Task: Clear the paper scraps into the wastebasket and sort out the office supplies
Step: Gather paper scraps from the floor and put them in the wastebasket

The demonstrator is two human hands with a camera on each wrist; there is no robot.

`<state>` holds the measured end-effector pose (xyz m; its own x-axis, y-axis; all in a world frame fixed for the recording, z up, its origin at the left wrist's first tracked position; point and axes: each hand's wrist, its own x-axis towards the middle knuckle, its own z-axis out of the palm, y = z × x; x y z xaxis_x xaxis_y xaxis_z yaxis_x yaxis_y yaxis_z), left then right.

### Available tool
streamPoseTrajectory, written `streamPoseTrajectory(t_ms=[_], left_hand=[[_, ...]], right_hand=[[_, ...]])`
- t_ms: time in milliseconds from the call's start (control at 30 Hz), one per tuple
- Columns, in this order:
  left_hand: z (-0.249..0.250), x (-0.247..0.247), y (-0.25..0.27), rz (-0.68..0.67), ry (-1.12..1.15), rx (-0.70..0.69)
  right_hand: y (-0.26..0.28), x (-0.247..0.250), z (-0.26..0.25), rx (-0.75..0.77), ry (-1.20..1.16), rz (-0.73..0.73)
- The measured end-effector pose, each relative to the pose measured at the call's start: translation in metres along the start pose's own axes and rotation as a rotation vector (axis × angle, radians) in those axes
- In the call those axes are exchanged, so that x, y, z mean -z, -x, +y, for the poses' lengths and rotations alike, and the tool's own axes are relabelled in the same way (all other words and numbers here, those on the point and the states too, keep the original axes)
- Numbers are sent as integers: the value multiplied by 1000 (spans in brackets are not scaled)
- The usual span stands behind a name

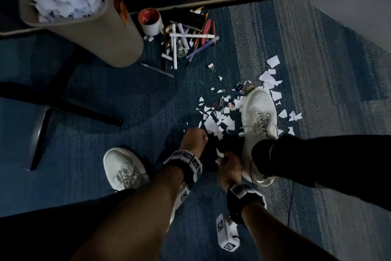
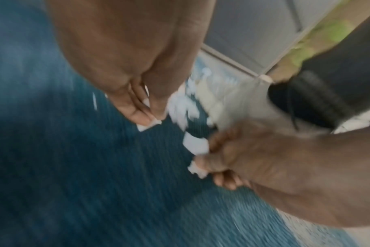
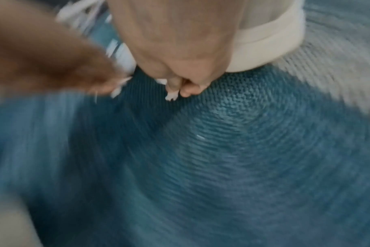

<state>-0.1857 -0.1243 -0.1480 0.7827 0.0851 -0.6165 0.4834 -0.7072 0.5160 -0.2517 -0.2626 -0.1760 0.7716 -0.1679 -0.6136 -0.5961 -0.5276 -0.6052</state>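
Torn white paper scraps (image 1: 213, 122) lie scattered on the blue carpet around my right shoe (image 1: 259, 112). My left hand (image 1: 195, 138) reaches down at the near edge of that litter, and the left wrist view shows its fingertips pinching a small scrap (image 2: 149, 124). Just to its right, my right hand (image 1: 227, 160) is curled round several scraps (image 2: 195, 145), which poke out between the fingers (image 3: 172, 87). The beige wastebasket (image 1: 114, 34), heaped with paper, stands at the far left. Pens, markers and clips (image 1: 186, 38) lie in a pile beside it.
A white cup with a red inside (image 1: 150, 20) stands by the pile of supplies. Binder clips (image 1: 243, 88) lie near the toe of my right shoe. My left shoe (image 1: 122, 168) is at the near left. Dark chair legs (image 1: 63, 104) cross the left side; dark cabinets run along the back.
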Motion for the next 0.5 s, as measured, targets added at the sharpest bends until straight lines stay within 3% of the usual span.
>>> streamPoseTrajectory(t_ms=[67,133,267,367,500], left_hand=[[5,28,-3,13,16,-90],[19,69,-2,12,-3,-145],[52,176,0,54,-44,-241],[64,255,4,209,-69,-297],[64,334,8,503,3,-243]], right_hand=[[-2,8,-17,7,36,60],[-10,17,-46,109,-12,130],[-43,41,-143,225,-143,136],[-57,55,-234,395,-211,105],[-55,53,-352,625,-206,8]])
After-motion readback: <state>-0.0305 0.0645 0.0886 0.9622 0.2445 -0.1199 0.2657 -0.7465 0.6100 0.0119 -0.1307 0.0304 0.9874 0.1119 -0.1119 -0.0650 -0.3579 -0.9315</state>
